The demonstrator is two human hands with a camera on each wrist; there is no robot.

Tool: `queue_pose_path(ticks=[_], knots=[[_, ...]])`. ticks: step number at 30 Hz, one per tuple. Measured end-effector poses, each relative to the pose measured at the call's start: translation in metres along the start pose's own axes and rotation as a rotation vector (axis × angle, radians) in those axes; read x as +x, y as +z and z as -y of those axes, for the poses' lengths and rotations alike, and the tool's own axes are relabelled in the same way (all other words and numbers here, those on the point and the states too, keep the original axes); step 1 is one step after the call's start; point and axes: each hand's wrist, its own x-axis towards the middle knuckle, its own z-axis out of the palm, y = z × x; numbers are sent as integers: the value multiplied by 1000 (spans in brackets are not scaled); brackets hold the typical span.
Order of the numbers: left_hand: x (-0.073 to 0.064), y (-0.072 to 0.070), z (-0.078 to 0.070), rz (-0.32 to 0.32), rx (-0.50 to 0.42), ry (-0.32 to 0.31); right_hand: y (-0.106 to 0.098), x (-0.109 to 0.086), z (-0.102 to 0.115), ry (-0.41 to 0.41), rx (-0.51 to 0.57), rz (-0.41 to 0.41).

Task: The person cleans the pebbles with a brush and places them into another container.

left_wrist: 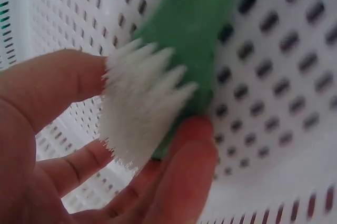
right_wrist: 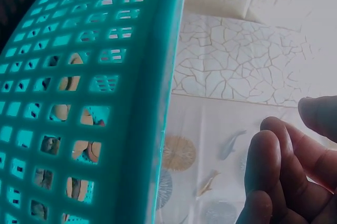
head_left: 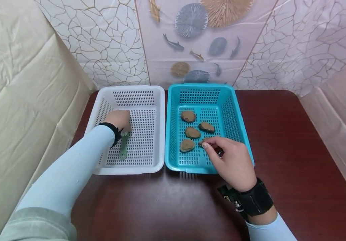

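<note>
Brush (left_wrist: 169, 50) sits gripped by left hand (head_left: 120, 120); right hand (head_left: 233, 159), seemingly empty, hangs loosely curled near brown lumps (head_left: 192, 132).

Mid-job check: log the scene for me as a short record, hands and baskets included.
Left hand: grips the green brush near its white bristles
Right hand: above the teal basket, holding nothing
White basket: left of the teal one; holds the brush
Teal basket contents: four brown stone-like pieces in plain sight, at least one more partly hidden by the right hand
Surface: dark reddish table
</note>
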Motion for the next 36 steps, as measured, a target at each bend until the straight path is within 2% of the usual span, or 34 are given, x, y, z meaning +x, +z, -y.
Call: queue_pose_path(ticks=[5, 9, 14, 18, 20, 23, 25, 27, 29, 31, 33, 36], knots=[[1, 6, 7, 75, -82, -22, 0, 2, 1, 7, 16, -1], [1, 7, 8, 97, -126, -52, 0, 2, 2, 12, 22, -8], [-2, 3, 7, 104, -121, -61, -1, 2, 5, 10, 25, -10], [-11, -6, 12, 55, -167, -12, -2, 2, 6, 4, 40, -5], [-22, -14, 12, 2, -196, 47, -3, 1, 6, -1, 50, 10], [-46, -36, 5, -125, -282, 185, -1, 2, 8, -10, 64, 46], [-64, -54, -9, -219, -375, 292, 0, 4, 11, -7, 74, 80], [-80, -69, -30, -290, -496, 406, 0, 8, 16, 4, 109, 138], [-94, -78, -55, -313, -633, 514, 0, 14, 23, 21, 153, 207], [-106, -80, -80, -298, -752, 600, -1, 20, 29, 35, 202, 273], [-114, -77, -101, -270, -848, 675, -1, 26, 34, 48, 237, 316], [-120, -69, -126, -245, -935, 751, 0, 33, 36, 75, 272, 322]])
